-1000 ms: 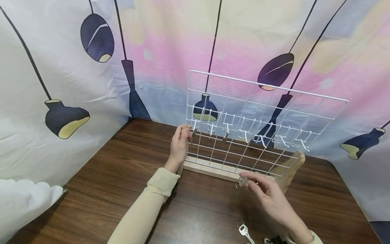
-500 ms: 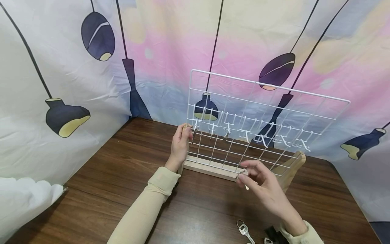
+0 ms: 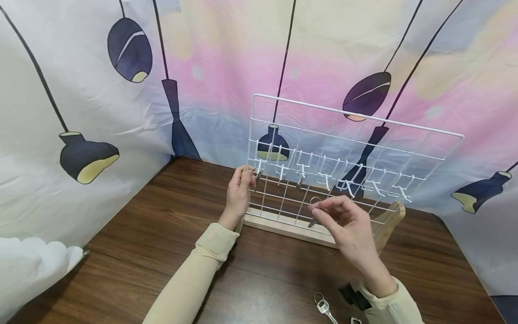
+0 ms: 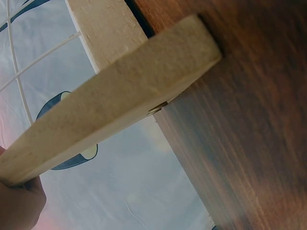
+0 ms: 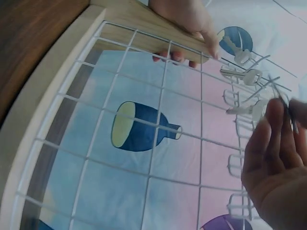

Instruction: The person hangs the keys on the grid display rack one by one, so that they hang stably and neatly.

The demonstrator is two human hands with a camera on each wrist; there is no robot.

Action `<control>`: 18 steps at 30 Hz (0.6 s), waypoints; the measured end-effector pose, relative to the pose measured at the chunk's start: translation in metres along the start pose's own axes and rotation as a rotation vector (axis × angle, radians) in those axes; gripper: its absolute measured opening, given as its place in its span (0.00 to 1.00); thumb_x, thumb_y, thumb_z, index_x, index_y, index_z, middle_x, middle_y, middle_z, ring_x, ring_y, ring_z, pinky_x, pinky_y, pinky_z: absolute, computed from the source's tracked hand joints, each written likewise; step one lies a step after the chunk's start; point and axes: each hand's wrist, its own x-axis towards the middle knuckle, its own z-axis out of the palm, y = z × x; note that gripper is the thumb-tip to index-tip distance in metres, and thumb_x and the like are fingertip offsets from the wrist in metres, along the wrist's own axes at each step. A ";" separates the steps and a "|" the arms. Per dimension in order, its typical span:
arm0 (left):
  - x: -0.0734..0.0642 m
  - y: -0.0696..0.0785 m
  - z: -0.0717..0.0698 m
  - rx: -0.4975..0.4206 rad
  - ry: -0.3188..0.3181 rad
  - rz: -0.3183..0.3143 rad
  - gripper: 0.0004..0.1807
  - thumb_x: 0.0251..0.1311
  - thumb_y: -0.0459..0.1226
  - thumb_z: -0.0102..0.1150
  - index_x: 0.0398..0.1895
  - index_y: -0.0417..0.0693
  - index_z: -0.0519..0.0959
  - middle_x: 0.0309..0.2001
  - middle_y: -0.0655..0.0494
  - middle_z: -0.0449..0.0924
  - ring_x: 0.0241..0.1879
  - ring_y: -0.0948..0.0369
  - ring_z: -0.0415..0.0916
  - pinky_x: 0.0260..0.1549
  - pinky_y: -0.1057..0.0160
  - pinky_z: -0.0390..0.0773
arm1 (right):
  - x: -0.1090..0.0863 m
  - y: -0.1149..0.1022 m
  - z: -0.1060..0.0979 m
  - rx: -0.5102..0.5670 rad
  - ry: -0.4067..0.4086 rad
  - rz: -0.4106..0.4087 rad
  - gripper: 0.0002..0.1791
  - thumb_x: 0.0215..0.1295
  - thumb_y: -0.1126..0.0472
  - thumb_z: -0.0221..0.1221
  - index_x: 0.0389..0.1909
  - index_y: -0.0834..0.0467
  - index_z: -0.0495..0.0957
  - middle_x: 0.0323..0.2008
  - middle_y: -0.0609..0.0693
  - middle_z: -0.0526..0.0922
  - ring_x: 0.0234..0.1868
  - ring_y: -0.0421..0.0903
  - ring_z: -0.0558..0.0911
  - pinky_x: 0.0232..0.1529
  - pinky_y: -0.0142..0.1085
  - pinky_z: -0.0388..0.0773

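Head view: right hand (image 3: 353, 231) pinches a key (image 3: 311, 223) between thumb and fingertips, other fingers loosely bent; its ring (image 3: 314, 199) sticks up above the grip, key blade down. Held key is in front of the white wire grid (image 3: 358, 112), below the row of hooks (image 3: 326, 181), no contact with a hook visible. Left hand (image 3: 237, 193) grips the rack's left end. Another key (image 3: 323, 306) lies on the table (image 3: 162, 252), ring attached, near the right sleeve (image 3: 394, 301). Step looks like hanging the held key, probably on the hook right of the filled ones. Ring-up grip seems right: turn the ring to face the hook tip, lift, slide on, let go only once it's seated.

Left wrist view: left hand at frame edge, curled on the wooden side piece (image 4: 110, 96). Bracing should help; press steadily so the rack doesn't tip.

Right wrist view: hanging keys (image 5: 242, 76) sit close to the right hand's fingers; held key is nearly edge-on, details unclear. Come in from the front, or knuckles could knock neighbours off. Left thumb and fingers pinch the side piece from both faces.
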 end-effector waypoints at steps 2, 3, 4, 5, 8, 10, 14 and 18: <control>0.000 0.001 0.000 -0.004 0.002 -0.004 0.10 0.72 0.27 0.39 0.44 0.25 0.68 0.26 0.54 0.68 0.28 0.64 0.67 0.34 0.66 0.68 | 0.003 -0.001 0.004 0.013 0.062 -0.057 0.09 0.58 0.78 0.62 0.40 0.69 0.77 0.38 0.63 0.84 0.37 0.47 0.84 0.37 0.30 0.79; 0.000 0.001 0.001 -0.009 -0.001 -0.003 0.10 0.72 0.27 0.39 0.44 0.26 0.68 0.26 0.55 0.68 0.29 0.64 0.67 0.34 0.66 0.68 | 0.004 -0.003 0.006 0.003 0.097 -0.085 0.10 0.58 0.79 0.62 0.40 0.69 0.77 0.38 0.63 0.84 0.36 0.46 0.84 0.36 0.29 0.79; -0.001 0.001 0.001 -0.013 -0.005 -0.003 0.10 0.72 0.27 0.38 0.45 0.25 0.68 0.26 0.55 0.68 0.29 0.64 0.67 0.34 0.66 0.68 | 0.005 -0.005 0.008 -0.014 0.135 -0.109 0.10 0.57 0.80 0.61 0.39 0.70 0.77 0.37 0.64 0.84 0.35 0.46 0.84 0.35 0.28 0.78; -0.001 0.001 0.001 -0.016 -0.009 -0.001 0.11 0.72 0.27 0.38 0.45 0.23 0.67 0.26 0.56 0.68 0.29 0.64 0.67 0.34 0.66 0.68 | 0.005 -0.008 0.010 -0.032 0.168 -0.129 0.10 0.56 0.81 0.61 0.39 0.71 0.77 0.37 0.64 0.84 0.33 0.45 0.83 0.33 0.27 0.77; -0.001 0.000 0.001 -0.027 -0.019 0.004 0.12 0.72 0.27 0.38 0.46 0.20 0.65 0.26 0.60 0.68 0.29 0.65 0.66 0.34 0.67 0.67 | 0.007 -0.017 0.016 -0.103 0.252 -0.158 0.09 0.55 0.82 0.61 0.37 0.73 0.77 0.34 0.64 0.84 0.28 0.42 0.80 0.28 0.26 0.74; -0.001 0.000 0.001 -0.025 -0.014 0.005 0.13 0.72 0.27 0.38 0.46 0.19 0.66 0.26 0.62 0.68 0.29 0.65 0.67 0.34 0.68 0.68 | 0.008 -0.023 0.019 -0.145 0.285 -0.170 0.08 0.54 0.82 0.62 0.35 0.74 0.77 0.33 0.65 0.84 0.26 0.41 0.78 0.27 0.26 0.73; 0.000 0.000 0.000 -0.019 -0.006 0.001 0.11 0.72 0.28 0.39 0.45 0.23 0.68 0.26 0.61 0.69 0.29 0.66 0.67 0.34 0.67 0.68 | 0.008 -0.030 0.022 -0.176 0.310 -0.196 0.08 0.53 0.83 0.62 0.34 0.75 0.76 0.32 0.66 0.83 0.25 0.40 0.77 0.26 0.25 0.72; 0.000 0.000 0.000 -0.014 -0.008 -0.002 0.11 0.72 0.27 0.39 0.46 0.24 0.68 0.27 0.61 0.68 0.29 0.65 0.67 0.34 0.66 0.68 | 0.008 -0.030 0.023 -0.191 0.317 -0.226 0.09 0.52 0.84 0.62 0.34 0.75 0.76 0.32 0.66 0.83 0.26 0.39 0.79 0.27 0.25 0.73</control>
